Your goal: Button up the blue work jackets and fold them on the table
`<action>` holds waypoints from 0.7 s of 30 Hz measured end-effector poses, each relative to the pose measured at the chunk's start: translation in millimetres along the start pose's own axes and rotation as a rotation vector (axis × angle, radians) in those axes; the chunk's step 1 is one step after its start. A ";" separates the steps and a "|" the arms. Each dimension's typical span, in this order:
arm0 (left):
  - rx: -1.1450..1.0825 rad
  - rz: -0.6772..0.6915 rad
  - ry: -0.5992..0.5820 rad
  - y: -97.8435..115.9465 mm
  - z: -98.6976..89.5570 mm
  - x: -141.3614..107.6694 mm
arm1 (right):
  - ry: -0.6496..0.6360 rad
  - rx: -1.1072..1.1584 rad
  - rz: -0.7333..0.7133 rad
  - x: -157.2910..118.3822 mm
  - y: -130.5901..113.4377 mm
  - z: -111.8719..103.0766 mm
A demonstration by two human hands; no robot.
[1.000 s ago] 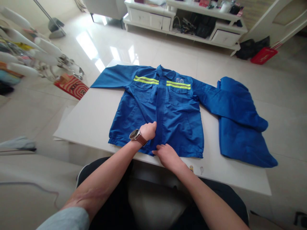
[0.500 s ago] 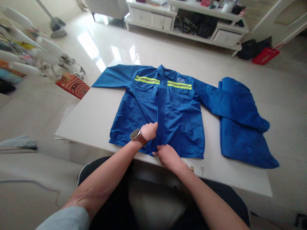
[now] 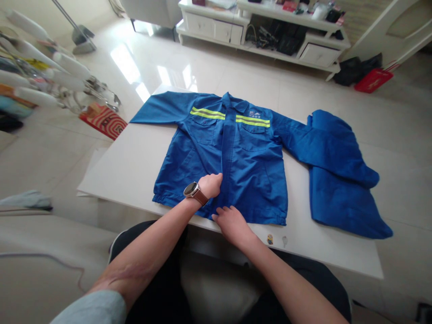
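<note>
A blue work jacket (image 3: 202, 153) lies spread front side up, collar away from me, with yellow-and-grey reflective bands across its chest. My left hand (image 3: 209, 185), a watch on its wrist, is closed on the jacket's front flap below the middle. Lower down, my right hand (image 3: 232, 224) holds the bottom hem near the front opening, fingers curled on the cloth and thumb toward the left. Its fingertips are partly hidden by the fabric. One sleeve stretches out to the left; the other reaches right, over a folded blue garment (image 3: 344, 198).
The white table (image 3: 114, 166) has two small stickers (image 3: 270, 239) by its near edge. A red patterned bag (image 3: 103, 120) stands beyond its left side, near a rack (image 3: 70, 78). A white cabinet (image 3: 216, 29) and a red bag (image 3: 374, 80) are across the floor.
My right hand has shifted slightly left along the hem, with its fingers a little more spread. My left hand keeps its grip in nearly the same place.
</note>
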State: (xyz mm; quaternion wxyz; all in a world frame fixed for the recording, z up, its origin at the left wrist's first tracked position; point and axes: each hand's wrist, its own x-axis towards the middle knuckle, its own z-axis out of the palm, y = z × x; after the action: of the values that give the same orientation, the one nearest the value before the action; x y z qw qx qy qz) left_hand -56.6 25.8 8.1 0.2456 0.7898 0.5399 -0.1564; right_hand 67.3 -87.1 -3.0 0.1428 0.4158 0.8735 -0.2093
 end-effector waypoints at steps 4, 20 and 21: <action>0.005 0.005 0.002 0.6 0.1 -0.2 | 0.000 -0.001 0.017 -0.9 -5.8 1.4; 0.020 0.002 -0.002 4.4 -1.9 -0.6 | 0.090 -0.019 0.002 -5.8 -25.8 18.2; 0.023 0.000 -0.004 4.6 -2.2 -0.7 | 0.098 -0.017 -0.001 -5.5 -26.8 18.5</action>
State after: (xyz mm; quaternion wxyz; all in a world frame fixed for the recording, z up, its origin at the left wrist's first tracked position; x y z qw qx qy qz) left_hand -52.6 25.1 11.3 0.2376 0.7924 0.5374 -0.1639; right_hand 51.1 -114.9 -10.1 0.1034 0.4240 0.8812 -0.1816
